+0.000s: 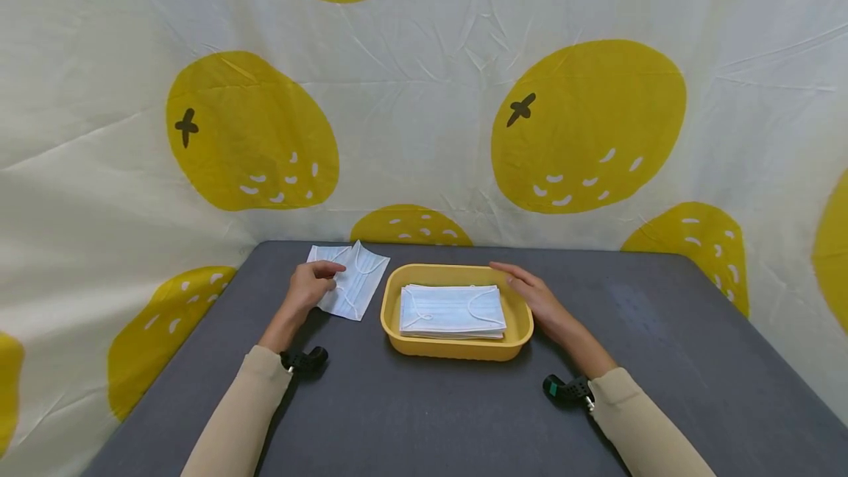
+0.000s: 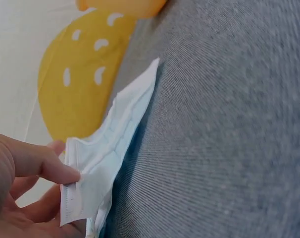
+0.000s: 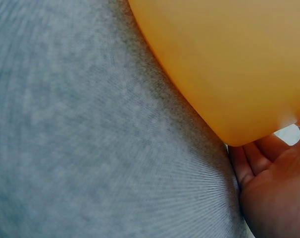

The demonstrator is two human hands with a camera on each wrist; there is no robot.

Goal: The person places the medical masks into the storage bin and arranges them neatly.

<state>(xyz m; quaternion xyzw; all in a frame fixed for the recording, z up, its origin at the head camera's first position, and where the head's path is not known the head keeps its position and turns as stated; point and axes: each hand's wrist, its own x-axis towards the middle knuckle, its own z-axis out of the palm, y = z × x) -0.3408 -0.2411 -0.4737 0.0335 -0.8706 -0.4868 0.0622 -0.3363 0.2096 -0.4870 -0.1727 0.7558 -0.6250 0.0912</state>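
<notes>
My left hand (image 1: 311,287) pinches the end of a pale blue face mask (image 2: 108,148) between thumb and fingers, as the left wrist view shows. That mask stands tilted over the grey table, and in the head view another mask (image 1: 323,253) overlaps it by the fingers. To the right, a yellow plastic tub (image 1: 457,348) holds a neat stack of face masks (image 1: 453,309) with white ear loops on top. Along the tub's right end rests my right hand (image 1: 539,308), its fingers fairly straight against the rim and outer wall.
The dark grey tabletop (image 1: 424,418) extends around the tub. Behind it and on the left hangs a white curtain (image 1: 424,138) printed with large yellow fruit. Each wrist wears a black strap device, the left one (image 1: 306,359) and the right one (image 1: 566,391).
</notes>
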